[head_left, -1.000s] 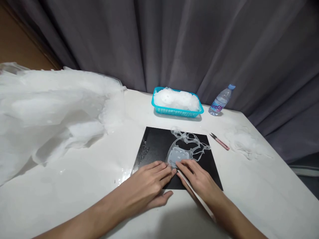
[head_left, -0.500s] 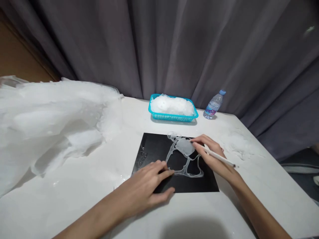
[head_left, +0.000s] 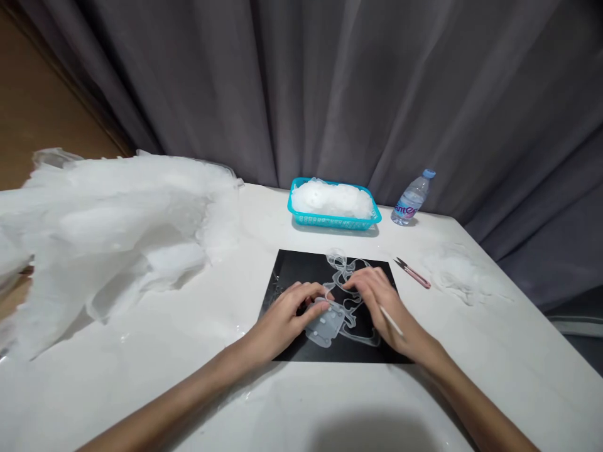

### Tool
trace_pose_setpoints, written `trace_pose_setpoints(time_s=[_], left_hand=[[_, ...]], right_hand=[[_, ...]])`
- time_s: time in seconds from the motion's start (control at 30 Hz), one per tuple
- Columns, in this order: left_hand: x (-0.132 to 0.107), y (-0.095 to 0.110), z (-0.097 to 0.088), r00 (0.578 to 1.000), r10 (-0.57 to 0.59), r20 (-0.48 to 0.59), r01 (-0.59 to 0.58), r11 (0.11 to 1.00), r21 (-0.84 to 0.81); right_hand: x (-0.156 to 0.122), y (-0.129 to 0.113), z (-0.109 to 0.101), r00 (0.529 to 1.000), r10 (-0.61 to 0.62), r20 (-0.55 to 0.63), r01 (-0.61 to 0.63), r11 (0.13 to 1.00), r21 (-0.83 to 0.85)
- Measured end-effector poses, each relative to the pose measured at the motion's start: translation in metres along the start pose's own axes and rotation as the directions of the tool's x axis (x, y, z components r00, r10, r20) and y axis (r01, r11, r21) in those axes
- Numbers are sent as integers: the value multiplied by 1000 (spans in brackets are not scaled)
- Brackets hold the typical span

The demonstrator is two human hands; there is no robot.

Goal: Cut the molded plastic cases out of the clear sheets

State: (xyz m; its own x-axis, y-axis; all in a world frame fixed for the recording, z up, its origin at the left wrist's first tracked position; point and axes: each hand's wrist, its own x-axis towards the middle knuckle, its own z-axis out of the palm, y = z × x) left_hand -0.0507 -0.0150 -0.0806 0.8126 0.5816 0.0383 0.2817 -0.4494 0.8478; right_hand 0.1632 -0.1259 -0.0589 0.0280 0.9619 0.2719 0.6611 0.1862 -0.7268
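Observation:
A black sheet (head_left: 296,263) lies flat on the table under both hands. My left hand (head_left: 294,307) pinches the upper edge of a translucent grey cut-out (head_left: 325,325) with pale spots, low on the sheet. Just right of it, my right hand (head_left: 379,301) is closed round a thin white stick (head_left: 392,321), whose rear end sticks out behind the knuckles. The fingertips of this hand reach to a clear, looping film outline (head_left: 336,258) on the sheet. Part of that outline is hidden under the right hand.
Pink-handled snips (head_left: 414,274) lie right of the sheet, near a heap of white scraps (head_left: 452,270). Behind stand a turquoise basket (head_left: 334,223) of white fluffy material and a water bottle (head_left: 411,201). A large white translucent pile (head_left: 127,220) covers the table's left side.
My left hand has moved up from the sheet's lower part and now holds the spotted cut-out. My right hand has shifted slightly down, uncovering the snips. The film outline has bunched up.

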Motion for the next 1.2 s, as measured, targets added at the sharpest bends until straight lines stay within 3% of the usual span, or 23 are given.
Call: trace_pose_setpoints(time_s=[0.1,0.23,0.3,0.37,0.4,0.47,0.53,0.57,0.6,0.67,0.73,0.77,0.87,0.97,1.03,1.13,1.2], left_hand=[[-1,1,2,999,-16,-31,14,998,-60],[1,6,4,995,2,-103,-8,998,-59],[-1,9,4,993,33,-112,-33,999,2],[-7,8,6,979,147,-142,-125,980,153],[-11,7,7,956,246,-159,-201,947,252],[-21,4,8,869,468,-160,-370,830,418],[-29,3,6,796,580,-174,-462,767,445],[-30,4,3,802,553,-225,-442,804,397],[-30,7,0,835,466,-293,-380,873,306],[-24,13,-9,903,175,-392,-192,981,-4],[-16,20,-18,942,-77,-327,-44,937,-346],[-12,23,-21,956,-138,-257,1,881,-473],[-5,26,-26,977,-196,-88,89,741,-666],[-5,24,-25,977,-208,-49,109,679,-726],[-6,23,-25,976,-213,-38,114,654,-748],[-6,22,-26,975,-221,-15,127,612,-781],[-5,21,-27,974,-228,-7,133,591,-795]], right_hand=[[4,-3,15,996,-20,90,23,999,-32],[8,-10,29,997,8,73,-9,1000,8],[11,-8,31,998,23,63,-27,997,69],[15,1,30,996,87,-1,-87,996,22],[16,8,28,989,133,-60,-135,990,-41],[18,27,20,954,211,-213,-251,951,-181],[17,45,7,918,242,-313,-326,912,-251],[16,53,-2,908,250,-335,-346,899,-268],[13,60,-10,903,255,-347,-360,889,-283],[8,67,-24,898,269,-349,-378,876,-300],[4,69,-32,890,281,-360,-395,868,-299],[2,68,-33,889,276,-366,-395,867,-305],[3,64,-22,932,203,-299,-310,875,-372],[9,61,-8,979,122,-164,-176,912,-370],[15,64,-11,980,108,-165,-155,937,-312],[20,77,-46,933,155,-325,-242,938,-250],[16,90,-85,842,214,-495,-352,914,-204]])
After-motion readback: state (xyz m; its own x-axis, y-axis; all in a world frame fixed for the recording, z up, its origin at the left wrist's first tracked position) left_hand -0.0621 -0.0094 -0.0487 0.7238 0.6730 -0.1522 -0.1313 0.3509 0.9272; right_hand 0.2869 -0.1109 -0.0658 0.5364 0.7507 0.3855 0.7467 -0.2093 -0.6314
